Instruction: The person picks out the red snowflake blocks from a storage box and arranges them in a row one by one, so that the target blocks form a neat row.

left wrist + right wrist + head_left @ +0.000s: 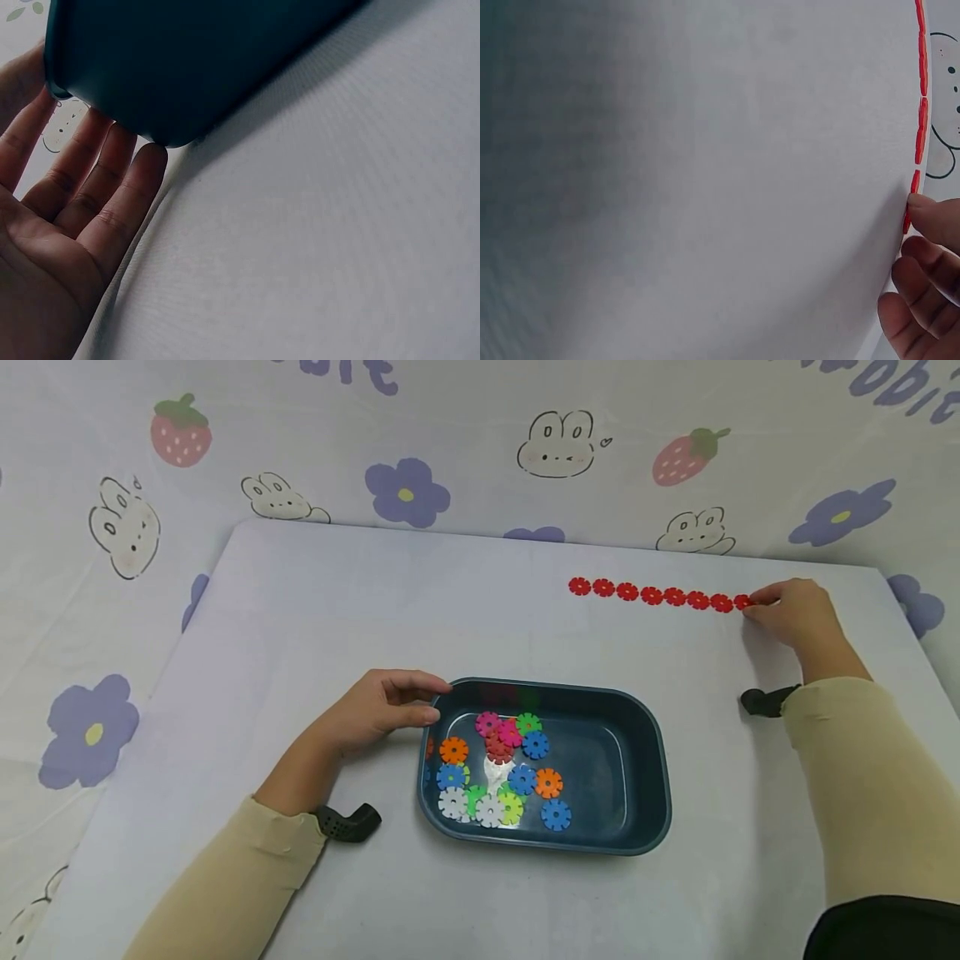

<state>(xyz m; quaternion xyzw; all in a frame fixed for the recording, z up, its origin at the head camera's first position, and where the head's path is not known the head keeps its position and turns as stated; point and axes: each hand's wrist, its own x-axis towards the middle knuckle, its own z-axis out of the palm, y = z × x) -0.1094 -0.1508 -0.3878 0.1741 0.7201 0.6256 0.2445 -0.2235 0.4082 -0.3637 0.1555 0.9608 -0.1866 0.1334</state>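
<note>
A row of several red notched plastic discs (651, 596) runs along the far right of the white table. At its right end my right hand (798, 610) pinches the last red disc (915, 181), thumb tip over it and partly hiding it. My left hand (382, 706) is at the far left corner of a dark blue tray (626, 693). Its fingertips touch the outer wall in the left wrist view, the fingers nearly straight. Inside the tray lie loose discs: orange (453, 750), blue (556, 815), white (453, 802), pink, green, yellow and red.
The white tabletop (337, 602) surrounds the tray, with its far edge just behind the red row. A patterned cloth (465, 435) with rabbits, strawberries and purple flowers covers the background. Black wrist-worn devices (351, 823) sit at both sleeve cuffs.
</note>
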